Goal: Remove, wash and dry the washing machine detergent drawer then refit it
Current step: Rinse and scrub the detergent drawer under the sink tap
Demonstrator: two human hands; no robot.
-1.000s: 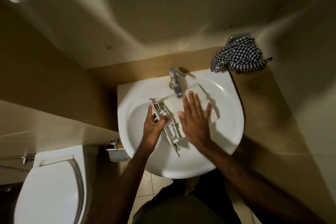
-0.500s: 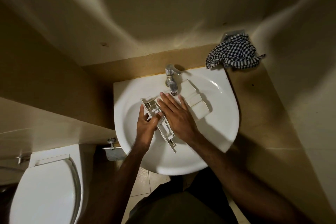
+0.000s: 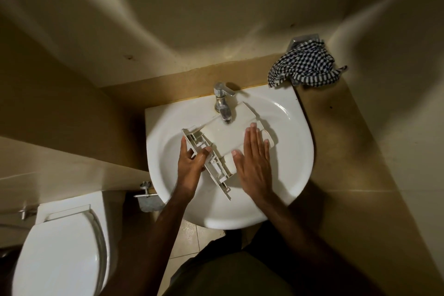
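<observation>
both hands [image 3: 192, 163] [image 3: 254, 163] on drawer [image 3: 225, 134]

Dim beige walls [image 3: 216, 19] close round me; a white toilet [image 3: 60, 252] sits lower left on pale floor tiles [image 3: 189, 238].

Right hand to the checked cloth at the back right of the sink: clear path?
Probably yes. The right hand lies flat on the drawer, holding nothing, and only bare sink rim lies between it and the checked cloth.
</observation>
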